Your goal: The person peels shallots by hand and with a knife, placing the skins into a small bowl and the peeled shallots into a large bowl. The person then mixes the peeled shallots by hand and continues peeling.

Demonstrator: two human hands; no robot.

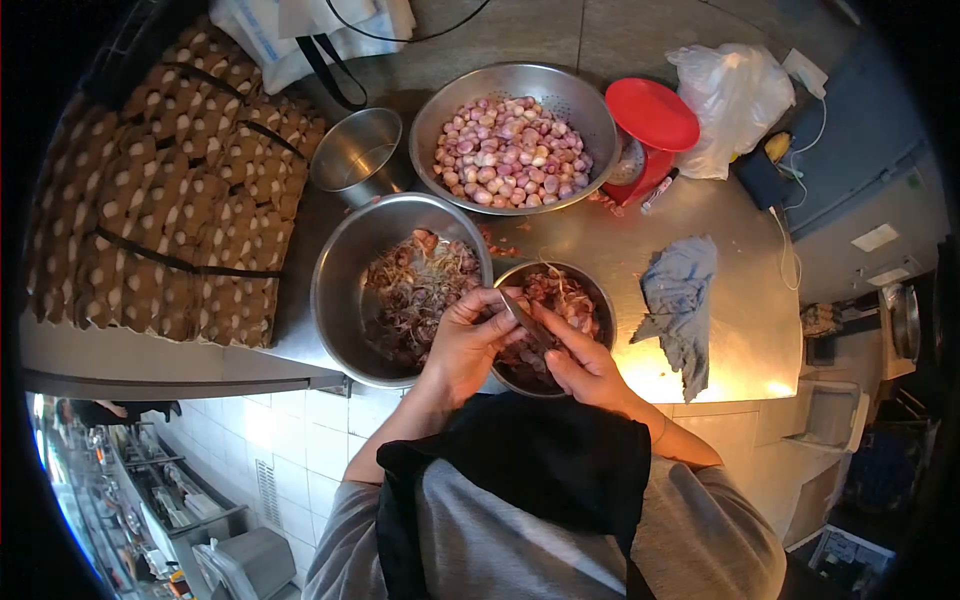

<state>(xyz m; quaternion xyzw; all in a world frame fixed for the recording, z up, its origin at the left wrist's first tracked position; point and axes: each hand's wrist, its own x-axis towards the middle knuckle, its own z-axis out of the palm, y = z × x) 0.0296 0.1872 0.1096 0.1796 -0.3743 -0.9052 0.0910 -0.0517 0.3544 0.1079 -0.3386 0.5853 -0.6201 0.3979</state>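
Observation:
My right hand (585,365) is closed on a small knife (524,318), its blade slanting up and left toward my other hand. The fingers of my left hand (470,335) are pinched together by the blade tip; what they hold is mostly hidden, perhaps a shallot. Both hands are over the smaller steel bowl (606,305), where reddish shallots and skins (562,296) lie. Left of it stands a wider steel basin (325,300) with dry peels and root ends (420,285). Behind, a large perforated steel bowl (420,120) is heaped with peeled shallots (510,150).
Stacked egg trays (170,200) fill the left side. A steel pot (358,155) sits between them and the large bowl. To the right are a red scale (655,115), a marker (660,190), a white plastic bag (735,100) and a grey-blue rag (680,300) on the steel table (755,340).

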